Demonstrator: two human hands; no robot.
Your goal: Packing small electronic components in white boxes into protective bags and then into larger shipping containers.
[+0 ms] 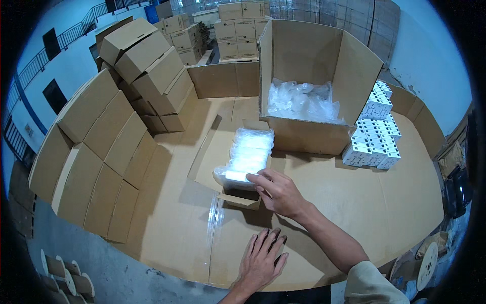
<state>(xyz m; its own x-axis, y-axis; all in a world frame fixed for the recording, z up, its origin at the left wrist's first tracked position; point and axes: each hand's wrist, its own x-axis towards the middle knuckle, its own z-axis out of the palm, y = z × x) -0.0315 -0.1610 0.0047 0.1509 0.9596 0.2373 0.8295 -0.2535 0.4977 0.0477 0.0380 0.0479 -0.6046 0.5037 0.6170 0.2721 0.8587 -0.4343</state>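
Note:
An open cardboard carton lies in the middle of the table, its long flap folded out to the left. Inside stands a row of white items in clear plastic wrap. My right hand reaches over the carton's near right corner. Its curled fingers close on the right end of the nearest wrapped white item; the thumb is partly hidden. Below the carton, my left hand rests palm down on the cardboard tabletop, fingers spread and holding nothing.
A tall open box with crumpled clear plastic bags stands behind the carton. White small boxes are stacked to its right. Brown cartons pile up along the left side. Spools sit on the floor at lower left.

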